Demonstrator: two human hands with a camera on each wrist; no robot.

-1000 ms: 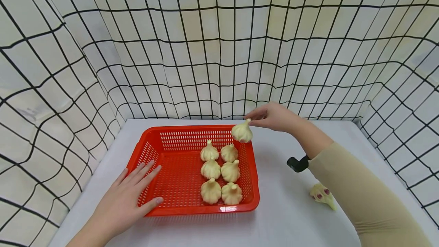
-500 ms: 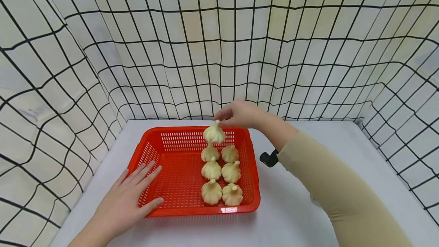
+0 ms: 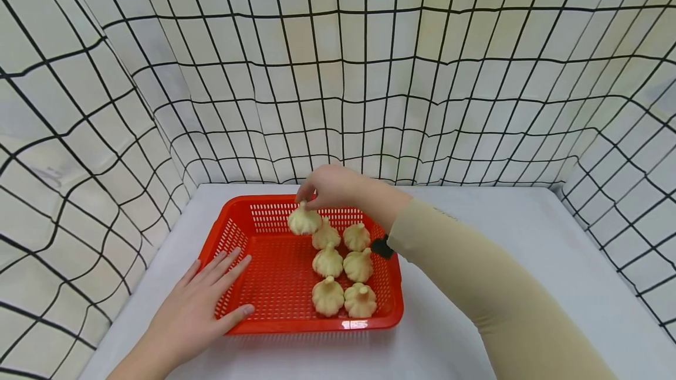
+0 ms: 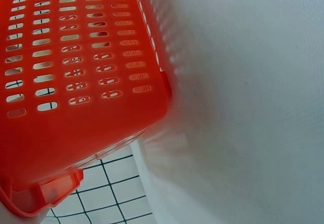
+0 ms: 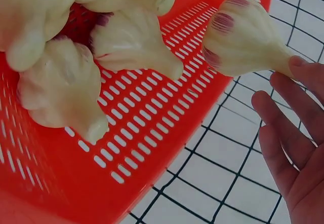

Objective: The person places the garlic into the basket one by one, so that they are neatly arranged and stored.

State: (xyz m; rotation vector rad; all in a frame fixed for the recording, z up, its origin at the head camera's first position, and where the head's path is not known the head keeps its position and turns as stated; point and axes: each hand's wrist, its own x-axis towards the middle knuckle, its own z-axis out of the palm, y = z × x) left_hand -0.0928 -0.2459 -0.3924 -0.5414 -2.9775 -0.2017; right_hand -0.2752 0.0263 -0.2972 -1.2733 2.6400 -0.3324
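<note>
A red slotted plastic basket point(image 3: 317, 326) holds several pale garlic bulbs point(image 3: 328, 263), set in two columns along its right side. Above the back of the basket, just left of those columns, my right hand point(image 3: 335, 185) pinches another garlic bulb point(image 3: 304, 221) by its stem. The right wrist view shows that garlic bulb point(image 5: 243, 36) with purple streaks, its stem between thumb and fingers. My left hand point(image 3: 192, 309) lies over the basket's left rim with fingers straight and spread. In the left wrist view only the outer side of the basket point(image 4: 86, 112) shows clearly.
The basket stands on a white-covered table point(image 3: 438, 333). Black netting point(image 3: 364, 98) over white panels encloses the back and both sides. A black wrist-worn device point(image 3: 382, 247) hangs below the right sleeve, over the basket's right wall.
My right hand has carried the pinched garlic bulb leftward, from the basket's back right corner past the two columns, and slightly lower. The left hand stays in place.
</note>
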